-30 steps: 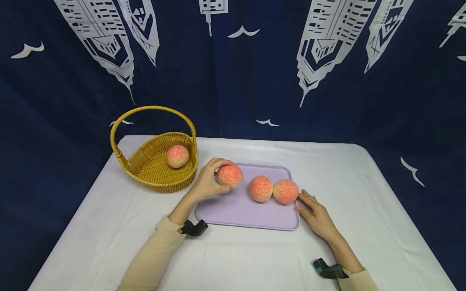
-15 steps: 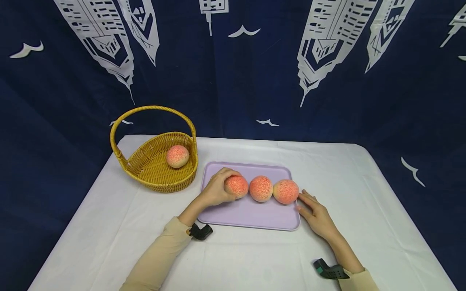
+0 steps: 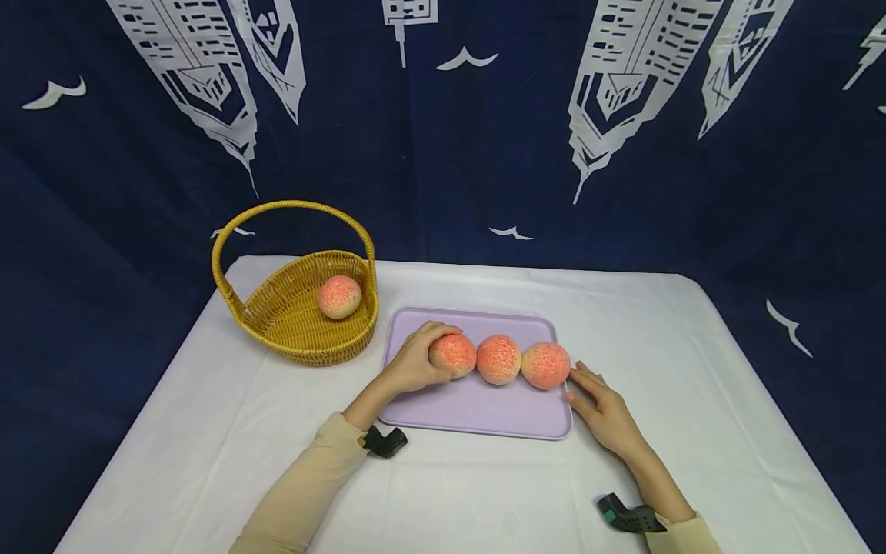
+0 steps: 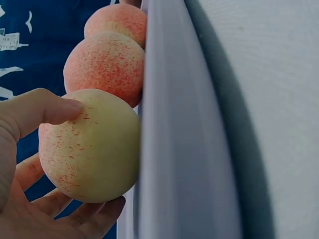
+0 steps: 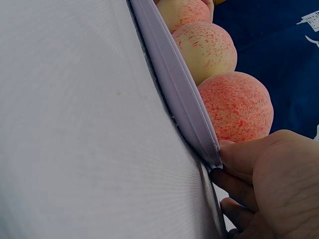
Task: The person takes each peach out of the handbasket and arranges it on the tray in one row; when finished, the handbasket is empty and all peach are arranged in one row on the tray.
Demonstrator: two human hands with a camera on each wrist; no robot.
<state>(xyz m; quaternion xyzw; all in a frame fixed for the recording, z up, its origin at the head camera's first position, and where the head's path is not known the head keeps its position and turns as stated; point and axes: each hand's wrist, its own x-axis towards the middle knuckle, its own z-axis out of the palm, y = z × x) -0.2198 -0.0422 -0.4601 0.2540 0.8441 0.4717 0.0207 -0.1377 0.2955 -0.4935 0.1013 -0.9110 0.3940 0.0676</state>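
My left hand (image 3: 415, 363) grips a peach (image 3: 455, 355) at the left end of a row of three on a lilac tray (image 3: 477, 409). In the left wrist view the thumb presses on the pale side of that peach (image 4: 102, 149), and the fingers curl round beneath. Beside it sit a middle peach (image 3: 498, 359) and a right-hand peach (image 3: 546, 365), lined up side by side. My right hand (image 3: 605, 414) rests at the tray's right edge with loosely extended fingers, thumb tip at the rim in the right wrist view, close by the nearest peach (image 5: 237, 107).
A yellow wicker basket (image 3: 298, 355) with a tall arched handle stands at the back left, with one peach (image 3: 339, 297) inside. White cloth (image 3: 484, 492) covers the table. Behind hangs a dark blue curtain (image 3: 471, 154) with white prints.
My left hand has carried its peach right and toward me, down onto the tray beside the middle peach. It has barely shifted over the last half second. The right hand stays in place.
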